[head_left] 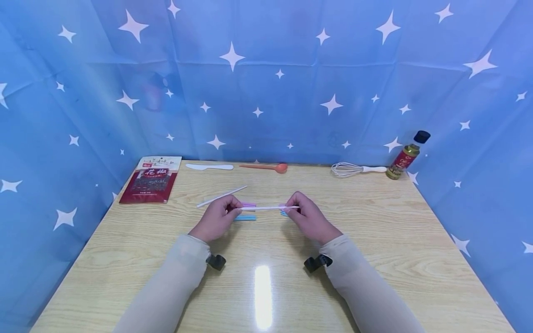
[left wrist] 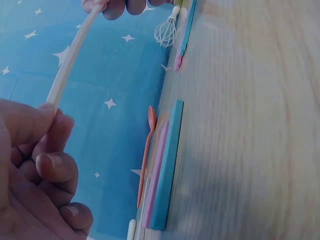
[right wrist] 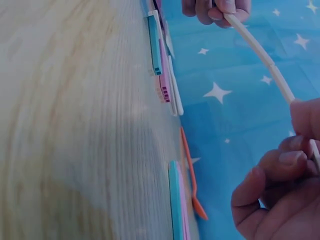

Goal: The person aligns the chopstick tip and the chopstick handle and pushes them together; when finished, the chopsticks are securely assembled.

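Observation:
A slim white stick spans the gap between my hands, above the table. My left hand pinches one end between thumb and index finger. The right hand pinches the other end the same way. In the right wrist view the white stick bends slightly, with a faint seam along it. Below the left hand lie a blue stick and a pink stick, side by side. Near the right fingertips another blue stick shows partly, the rest hidden by the hand.
A second white stick lies aslant beyond the left hand. Along the back edge are a red spice packet, a white knife, an orange spoon, a white whisk and an oil bottle. A blue star curtain hangs behind.

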### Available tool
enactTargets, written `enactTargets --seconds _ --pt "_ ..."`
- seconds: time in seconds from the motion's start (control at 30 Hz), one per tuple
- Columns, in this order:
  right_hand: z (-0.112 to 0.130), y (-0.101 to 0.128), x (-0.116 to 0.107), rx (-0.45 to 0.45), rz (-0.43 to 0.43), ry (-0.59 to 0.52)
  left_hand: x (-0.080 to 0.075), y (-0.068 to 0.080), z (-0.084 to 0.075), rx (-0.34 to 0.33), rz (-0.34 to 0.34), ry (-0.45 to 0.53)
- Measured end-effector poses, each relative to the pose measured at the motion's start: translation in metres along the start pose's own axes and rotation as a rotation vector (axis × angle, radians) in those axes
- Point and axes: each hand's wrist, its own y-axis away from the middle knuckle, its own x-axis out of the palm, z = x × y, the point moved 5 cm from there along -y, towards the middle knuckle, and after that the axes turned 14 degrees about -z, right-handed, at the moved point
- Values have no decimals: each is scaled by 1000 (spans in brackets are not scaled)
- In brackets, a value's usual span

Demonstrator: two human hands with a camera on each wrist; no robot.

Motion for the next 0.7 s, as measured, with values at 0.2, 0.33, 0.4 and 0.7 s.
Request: enactTargets --seconds 0.2,0.33,0.4,0.7 --pt "3 1 3 -8 7 22 0 2 -2 5 -4 5" --pt "3 1 3 -13 4 20 0 1 0 11 -3 6" --pt "2 1 2 6 -7 10 -1 1 2 6 -3 11" --pt "-10 -4 -9 56 -148 32 -18 -8 25 -102 -83 36"
